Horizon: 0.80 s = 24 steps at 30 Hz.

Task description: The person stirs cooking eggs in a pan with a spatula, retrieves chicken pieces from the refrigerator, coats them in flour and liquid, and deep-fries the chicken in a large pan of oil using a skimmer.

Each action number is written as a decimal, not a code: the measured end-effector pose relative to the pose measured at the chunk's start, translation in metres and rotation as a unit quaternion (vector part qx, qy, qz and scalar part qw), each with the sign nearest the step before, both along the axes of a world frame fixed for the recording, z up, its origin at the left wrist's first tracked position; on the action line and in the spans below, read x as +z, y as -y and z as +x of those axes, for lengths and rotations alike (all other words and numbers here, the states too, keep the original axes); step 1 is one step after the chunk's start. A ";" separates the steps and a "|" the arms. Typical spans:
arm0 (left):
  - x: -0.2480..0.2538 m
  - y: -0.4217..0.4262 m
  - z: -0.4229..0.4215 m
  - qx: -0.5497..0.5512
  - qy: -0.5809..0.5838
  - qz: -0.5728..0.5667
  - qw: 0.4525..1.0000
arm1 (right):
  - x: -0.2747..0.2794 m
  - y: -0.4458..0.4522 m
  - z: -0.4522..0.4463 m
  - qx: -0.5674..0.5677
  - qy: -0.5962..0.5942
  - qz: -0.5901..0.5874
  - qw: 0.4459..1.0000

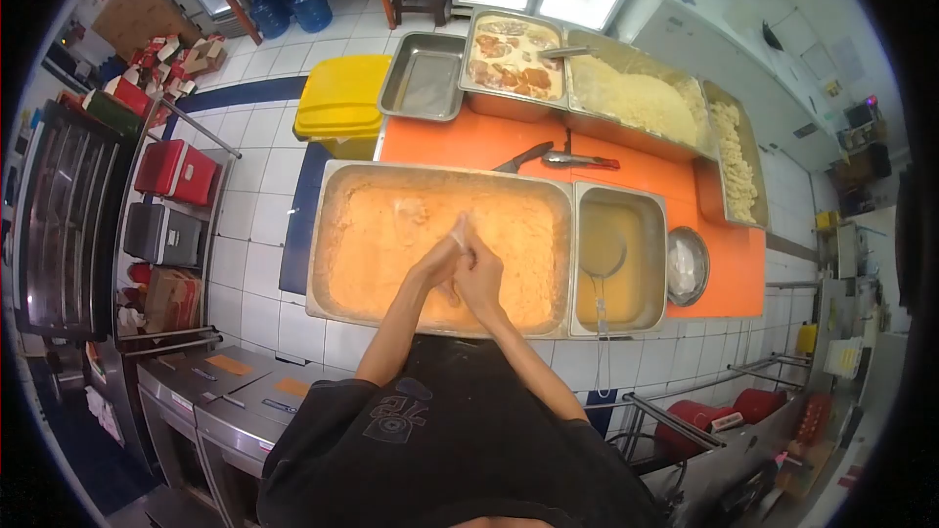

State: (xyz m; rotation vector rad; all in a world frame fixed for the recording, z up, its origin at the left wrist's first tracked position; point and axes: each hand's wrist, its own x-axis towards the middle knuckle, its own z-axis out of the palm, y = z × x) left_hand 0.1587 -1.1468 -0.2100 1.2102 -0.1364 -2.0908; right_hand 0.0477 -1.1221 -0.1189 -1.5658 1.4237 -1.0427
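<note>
My left hand [436, 262] and my right hand [479, 277] are pressed together over a large steel pan [315, 235] of orange-tinted flour [372, 264]. Fingers of both are closed around each other, and whitish powder coats the tips. Whatever lies between the palms, if anything, is hidden. Left of the hands and further back, a pale flour-covered lump [409, 212] rests in the flour. Beside the pan on the right stands a smaller steel pan [659, 264] of yellowish liquid, with a round wire strainer [603, 252] in it, its handle over the front edge.
Behind lie a black-handled knife [525, 157] and tongs [581, 161] on the orange tabletop [440, 142]. Further back are a pan of marinated meat pieces [514, 64], pans of pale crumbs [636, 98] and pale chunks [734, 156], an empty steel tray [423, 78] and a yellow bin [342, 98]. A metal bowl [688, 269] sits right.
</note>
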 end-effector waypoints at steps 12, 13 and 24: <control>-0.011 0.027 -0.012 0.125 0.202 -0.134 0.962 | 0.000 -0.030 -0.029 0.187 -0.069 -0.039 0.979; -0.030 0.038 -0.014 0.049 0.431 -0.187 0.882 | 0.012 -0.033 -0.039 0.153 -0.091 -0.083 0.981; -0.024 0.008 -0.146 -0.404 0.603 -0.374 0.577 | -0.033 -0.059 -0.131 -0.194 -0.147 -0.137 0.960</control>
